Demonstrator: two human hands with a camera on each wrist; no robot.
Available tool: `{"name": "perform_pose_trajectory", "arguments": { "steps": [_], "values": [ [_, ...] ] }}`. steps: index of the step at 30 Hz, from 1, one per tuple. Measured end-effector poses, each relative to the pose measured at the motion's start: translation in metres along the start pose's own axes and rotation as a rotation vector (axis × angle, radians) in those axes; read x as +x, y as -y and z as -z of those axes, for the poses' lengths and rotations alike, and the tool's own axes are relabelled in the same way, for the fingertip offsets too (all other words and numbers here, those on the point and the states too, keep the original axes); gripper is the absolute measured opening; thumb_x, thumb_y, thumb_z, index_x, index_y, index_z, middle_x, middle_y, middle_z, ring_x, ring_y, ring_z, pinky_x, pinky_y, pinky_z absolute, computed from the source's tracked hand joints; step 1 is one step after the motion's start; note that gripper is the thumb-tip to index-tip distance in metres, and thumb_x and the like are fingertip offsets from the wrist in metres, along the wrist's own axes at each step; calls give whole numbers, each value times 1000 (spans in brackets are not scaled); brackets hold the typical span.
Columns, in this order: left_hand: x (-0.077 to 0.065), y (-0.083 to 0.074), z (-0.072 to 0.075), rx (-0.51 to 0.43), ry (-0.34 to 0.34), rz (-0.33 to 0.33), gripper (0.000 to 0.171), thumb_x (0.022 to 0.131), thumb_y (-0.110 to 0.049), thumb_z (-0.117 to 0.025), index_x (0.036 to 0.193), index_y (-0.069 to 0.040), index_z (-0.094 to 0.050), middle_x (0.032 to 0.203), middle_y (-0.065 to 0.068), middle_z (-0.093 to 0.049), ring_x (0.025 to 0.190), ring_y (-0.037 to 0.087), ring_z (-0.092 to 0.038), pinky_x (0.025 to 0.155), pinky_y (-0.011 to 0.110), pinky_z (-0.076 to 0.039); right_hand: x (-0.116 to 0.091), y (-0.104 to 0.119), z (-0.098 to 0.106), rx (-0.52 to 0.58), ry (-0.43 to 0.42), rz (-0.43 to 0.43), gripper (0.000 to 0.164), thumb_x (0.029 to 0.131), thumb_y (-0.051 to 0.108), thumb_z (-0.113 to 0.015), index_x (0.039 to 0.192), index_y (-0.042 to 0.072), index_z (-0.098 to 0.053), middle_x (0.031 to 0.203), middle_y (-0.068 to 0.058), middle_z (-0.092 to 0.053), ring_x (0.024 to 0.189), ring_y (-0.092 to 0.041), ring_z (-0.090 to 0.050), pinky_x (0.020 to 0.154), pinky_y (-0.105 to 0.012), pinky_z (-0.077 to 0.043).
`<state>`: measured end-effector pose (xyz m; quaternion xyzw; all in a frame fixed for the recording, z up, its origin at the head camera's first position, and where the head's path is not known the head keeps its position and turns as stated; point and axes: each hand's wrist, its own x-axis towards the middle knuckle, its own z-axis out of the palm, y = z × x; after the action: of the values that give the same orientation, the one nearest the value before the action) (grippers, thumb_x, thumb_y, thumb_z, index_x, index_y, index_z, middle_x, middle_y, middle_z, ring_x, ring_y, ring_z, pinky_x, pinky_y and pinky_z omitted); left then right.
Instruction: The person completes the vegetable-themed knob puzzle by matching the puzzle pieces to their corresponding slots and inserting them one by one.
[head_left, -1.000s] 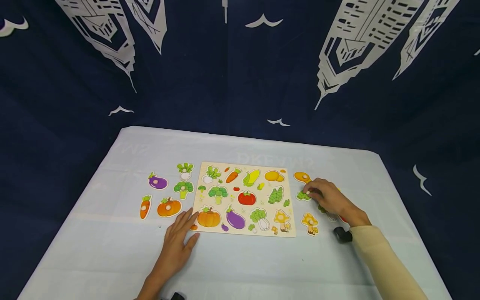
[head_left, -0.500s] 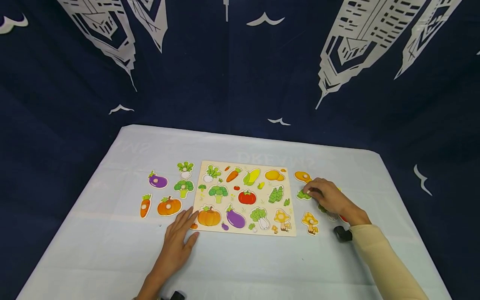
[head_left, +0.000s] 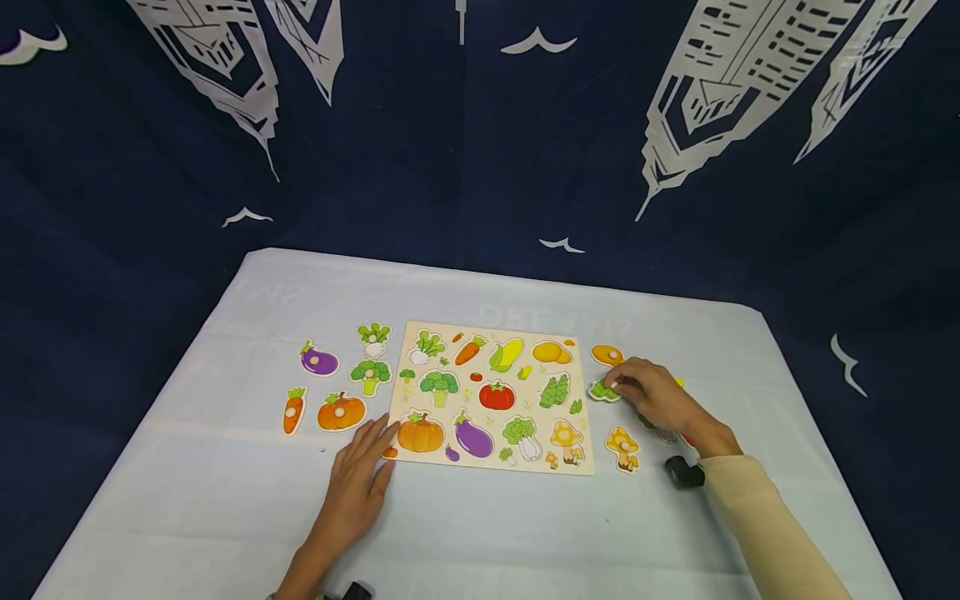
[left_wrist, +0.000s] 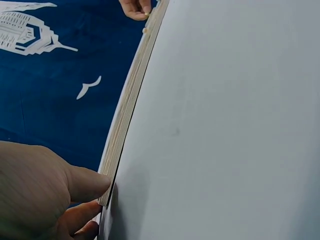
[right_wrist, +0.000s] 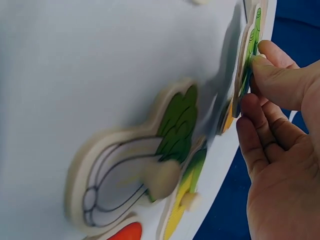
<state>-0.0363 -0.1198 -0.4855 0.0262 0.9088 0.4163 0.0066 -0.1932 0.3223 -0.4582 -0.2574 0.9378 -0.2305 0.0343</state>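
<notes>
Left hand (head_left: pixel 352 483): fingers extended — touching board (head_left: pixel 467 398) corner;
Right hand (head_left: pixel 660 398): fingertips pinch 1 green piece (head_left: pixel 600 392);
Mushroom piece (head_left: pixel 622 448): nearby

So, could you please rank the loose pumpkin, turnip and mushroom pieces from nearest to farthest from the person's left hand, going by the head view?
From the left hand, in the head view:
1. Pumpkin piece: just beyond the fingers, left of the board.
2. Turnip piece: farther up, beside the board's far left corner.
3. Mushroom piece: across the board, on its right.
</notes>
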Motion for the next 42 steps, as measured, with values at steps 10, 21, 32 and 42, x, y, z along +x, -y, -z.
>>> {"name": "perform_pose_trajectory", "arguments": {
  "steps": [10,21,32,42],
  "values": [
    [0,2,-1,42,-31,-10,55,94,2,-63,147,-6,-50,158,14,-41,148,37,-30,112,55,-24,6,12,-5,29,8,23,23,92,-3,-67,105,16,-71,103,3,-68,92,-13,-59,85,-37,-50],
    [0,2,-3,59,-57,-12,56,92,4,-64,145,-6,-52,156,13,-44,147,36,-33,111,52,-26,11,23,-8,39,18,49,23,92,-2,-66,107,15,-71,101,3,-65,92,-13,-58,84,-34,-51],
    [1,3,-2,64,-54,-6,56,92,3,-65,145,-7,-52,155,14,-45,146,36,-34,110,53,-26,19,32,-14,47,29,95,21,93,-2,-66,106,14,-70,105,1,-66,95,-14,-60,84,-35,-52],
    [2,5,-3,64,-52,-11,56,93,1,-64,147,-4,-48,156,14,-44,146,36,-33,110,52,-26,28,50,-20,73,72,91,19,95,1,-64,105,16,-70,108,3,-65,100,-14,-58,89,-36,-52]
  ]
}}
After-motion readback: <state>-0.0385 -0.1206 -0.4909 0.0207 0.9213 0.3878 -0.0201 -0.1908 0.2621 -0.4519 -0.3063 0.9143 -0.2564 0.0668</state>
